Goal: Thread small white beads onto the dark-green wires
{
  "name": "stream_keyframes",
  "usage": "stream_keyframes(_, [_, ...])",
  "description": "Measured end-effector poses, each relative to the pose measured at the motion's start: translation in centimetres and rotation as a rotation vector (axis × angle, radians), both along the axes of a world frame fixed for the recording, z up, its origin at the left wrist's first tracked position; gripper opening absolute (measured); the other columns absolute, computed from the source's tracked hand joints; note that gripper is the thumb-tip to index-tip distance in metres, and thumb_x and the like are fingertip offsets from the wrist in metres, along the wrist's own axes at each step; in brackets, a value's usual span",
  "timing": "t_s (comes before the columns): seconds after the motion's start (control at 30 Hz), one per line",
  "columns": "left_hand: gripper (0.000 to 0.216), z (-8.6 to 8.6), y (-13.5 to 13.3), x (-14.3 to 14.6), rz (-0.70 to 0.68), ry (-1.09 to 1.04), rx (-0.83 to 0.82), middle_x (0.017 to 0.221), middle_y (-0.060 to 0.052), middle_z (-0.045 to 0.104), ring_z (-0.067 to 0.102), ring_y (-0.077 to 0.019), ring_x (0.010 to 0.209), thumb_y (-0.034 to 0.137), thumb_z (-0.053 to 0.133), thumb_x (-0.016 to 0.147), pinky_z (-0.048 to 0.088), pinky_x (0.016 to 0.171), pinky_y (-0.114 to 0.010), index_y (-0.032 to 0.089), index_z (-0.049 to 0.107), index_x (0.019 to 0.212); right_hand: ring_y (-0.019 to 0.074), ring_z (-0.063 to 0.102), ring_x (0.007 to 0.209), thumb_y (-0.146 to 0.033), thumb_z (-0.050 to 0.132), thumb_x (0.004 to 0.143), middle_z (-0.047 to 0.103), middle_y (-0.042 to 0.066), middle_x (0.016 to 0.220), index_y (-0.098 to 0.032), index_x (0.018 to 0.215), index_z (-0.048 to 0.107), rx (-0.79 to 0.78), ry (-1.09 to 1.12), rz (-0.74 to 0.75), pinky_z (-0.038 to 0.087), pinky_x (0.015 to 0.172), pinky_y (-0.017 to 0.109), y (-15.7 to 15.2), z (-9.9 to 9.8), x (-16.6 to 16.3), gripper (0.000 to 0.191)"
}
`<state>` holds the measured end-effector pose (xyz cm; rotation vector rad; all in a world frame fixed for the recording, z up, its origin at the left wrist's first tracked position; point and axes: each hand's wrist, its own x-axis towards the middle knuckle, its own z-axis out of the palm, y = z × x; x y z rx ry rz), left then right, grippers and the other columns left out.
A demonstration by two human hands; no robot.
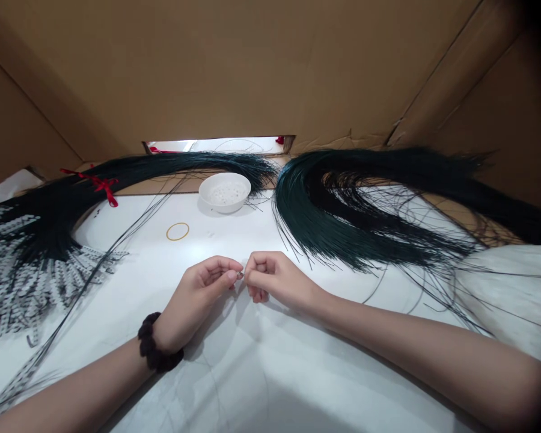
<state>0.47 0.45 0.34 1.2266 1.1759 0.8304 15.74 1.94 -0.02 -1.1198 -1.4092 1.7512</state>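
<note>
My left hand (210, 279), with a dark scrunchie (155, 346) round its wrist, pinches a tiny dark piece (240, 275) between thumb and forefinger. Close beside it, my right hand (270, 276) has its fingers curled and pressed together at the other side of that piece. What the right fingers hold is hidden. Both hands are low over the white tabletop (261, 373), near its middle. Beyond them stands a white bowl (224, 192) with small pale bits inside. A thin yellow ring (177, 231) lies flat to the left of the bowl.
A large bundle of dark green strands (324, 216) curves across the right. Another bundle, tied with a red ribbon (100, 183), lies left, its ends carrying white patterned pieces (49, 282). Cardboard walls (207, 72) enclose the back and sides. A white plastic bag (509, 288) sits at right.
</note>
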Motion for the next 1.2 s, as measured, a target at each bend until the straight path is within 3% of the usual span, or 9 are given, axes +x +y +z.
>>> stream_keyframes(0.3, [0.013, 0.24, -0.05, 0.09, -0.001, 0.037, 0.022, 0.071, -0.001, 0.059, 0.053, -0.0129, 0.066, 0.027, 0.055, 0.074, 0.041, 0.061, -0.023, 0.017, 0.059, 0.08, 0.0063, 0.045, 0.042, -0.01, 0.043, 0.06, 0.048, -0.004, 0.045, -0.015, 0.056, 0.044, -0.007, -0.021, -0.007, 0.035, 0.043, 0.018, -0.1, 0.2, -0.09, 0.007])
stream_keyframes(0.7, [0.011, 0.46, -0.31, -0.05, -0.035, 0.233, 0.265, 0.081, -0.002, 0.062, 0.055, -0.0147, 0.075, 0.024, 0.051, 0.077, 0.041, 0.066, -0.023, 0.018, 0.059, 0.08, 0.0067, 0.045, 0.042, -0.01, 0.044, 0.061, 0.047, -0.004, 0.043, -0.015, 0.054, 0.044, -0.03, -0.065, 0.025, 0.034, 0.042, 0.018, -0.12, 0.69, -0.02, 0.009])
stream_keyframes(1.03, [0.011, 0.66, -0.27, 0.07, -0.056, 0.159, 0.149, 0.079, -0.001, 0.062, 0.056, -0.0137, 0.073, 0.025, 0.05, 0.078, 0.041, 0.064, -0.022, 0.018, 0.058, 0.082, 0.0066, 0.044, 0.042, -0.009, 0.044, 0.061, 0.046, -0.004, 0.043, -0.015, 0.054, 0.043, -0.016, -0.062, 0.021, 0.034, 0.043, 0.018, -0.08, 0.68, -0.05, 0.01])
stream_keyframes(1.2, [0.012, 0.51, -0.37, -0.03, -0.06, 0.187, 0.192, 0.08, -0.002, 0.061, 0.055, -0.014, 0.074, 0.026, 0.049, 0.079, 0.041, 0.065, -0.022, 0.018, 0.057, 0.082, 0.007, 0.044, 0.041, -0.011, 0.044, 0.062, 0.046, -0.004, 0.043, -0.016, 0.054, 0.043, -0.01, -0.077, 0.026, 0.033, 0.042, 0.019, -0.08, 0.57, -0.07, 0.009])
